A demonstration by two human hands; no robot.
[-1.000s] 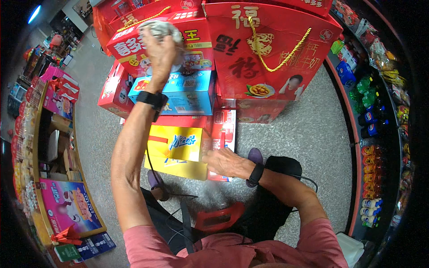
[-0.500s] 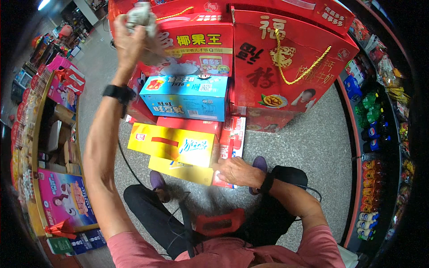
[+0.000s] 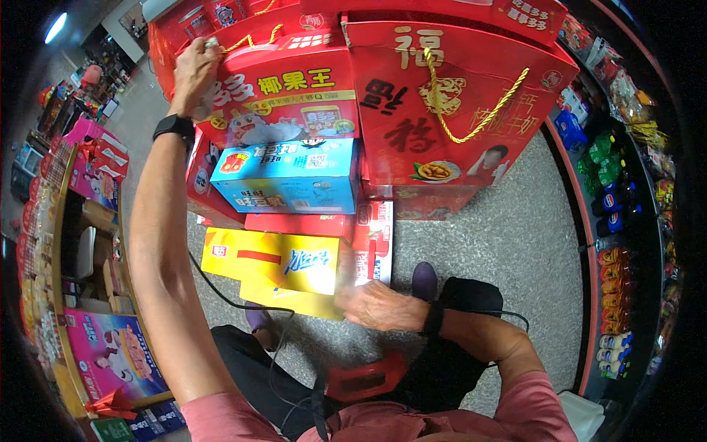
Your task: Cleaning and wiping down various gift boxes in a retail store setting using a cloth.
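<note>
My left hand [image 3: 194, 72] is closed around a greyish-white cloth [image 3: 211, 46], mostly hidden by the fingers. It is at the upper left corner of a red drink carton [image 3: 294, 99]. Beneath that carton is a light blue carton [image 3: 283, 177]. Nearer to me lie a yellow carton [image 3: 269, 259] and another yellow surface [image 3: 294, 298] below its front edge. My right hand [image 3: 383, 306] is at the right end of the yellow cartons; its fingers are blurred, so their grip cannot be made out. Beside them is a red-and-white carton [image 3: 374, 228].
A large red gift box [image 3: 453, 110] with a yellow rope handle stands right of the stack. Shelves with bottles [image 3: 611, 214] and snacks line the right side. On the left is a display counter [image 3: 110, 346]. A red stool [image 3: 367, 376] and a black cable [image 3: 228, 298] are near my legs.
My left hand, with the cloth, has come down and left to the red carton's corner. The right hand has shifted left and nearer to me. The camera view has shifted slightly.
</note>
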